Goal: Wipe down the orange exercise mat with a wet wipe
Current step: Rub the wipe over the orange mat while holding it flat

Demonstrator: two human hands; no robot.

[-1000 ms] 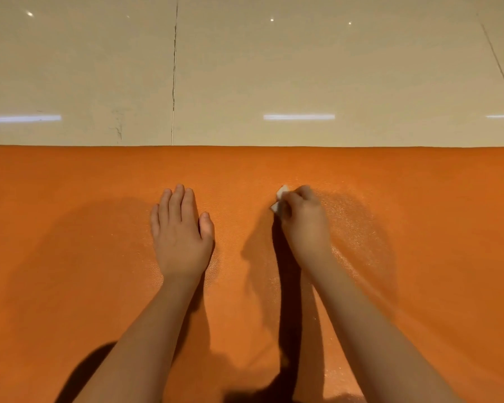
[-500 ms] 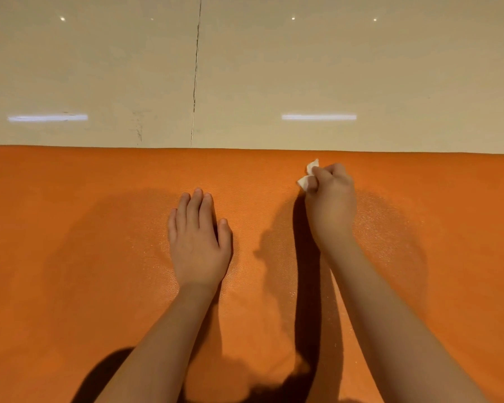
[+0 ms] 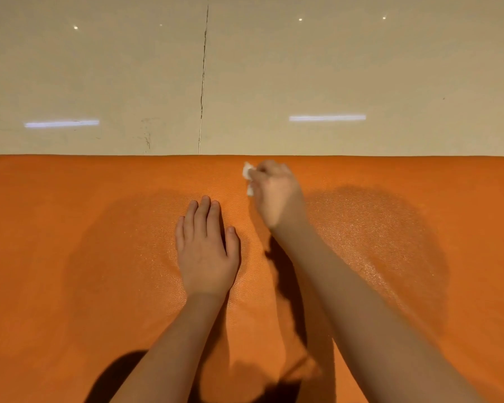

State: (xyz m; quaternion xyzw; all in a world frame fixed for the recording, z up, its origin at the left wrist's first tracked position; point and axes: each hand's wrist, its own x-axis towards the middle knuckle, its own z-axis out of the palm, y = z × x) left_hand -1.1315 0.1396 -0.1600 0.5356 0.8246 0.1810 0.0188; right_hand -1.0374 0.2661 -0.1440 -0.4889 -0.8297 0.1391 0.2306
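Note:
The orange exercise mat (image 3: 70, 257) fills the lower part of the view, its far edge running straight across. My left hand (image 3: 205, 251) lies flat on the mat with its fingers straight and together. My right hand (image 3: 275, 191) is curled round a small white wet wipe (image 3: 247, 171) and holds it on the mat just short of the far edge. Only a corner of the wipe shows past my fingers. Damp, shiny patches lie around both hands.
Beyond the mat's far edge is a glossy beige tiled floor (image 3: 361, 68) with a dark grout line (image 3: 203, 74) and reflected ceiling lights. Shadows of my arms fall on the near part of the mat.
My right hand has slid the wipe away from me, from mid-mat up to the far edge. My left hand has stayed flat on the mat.

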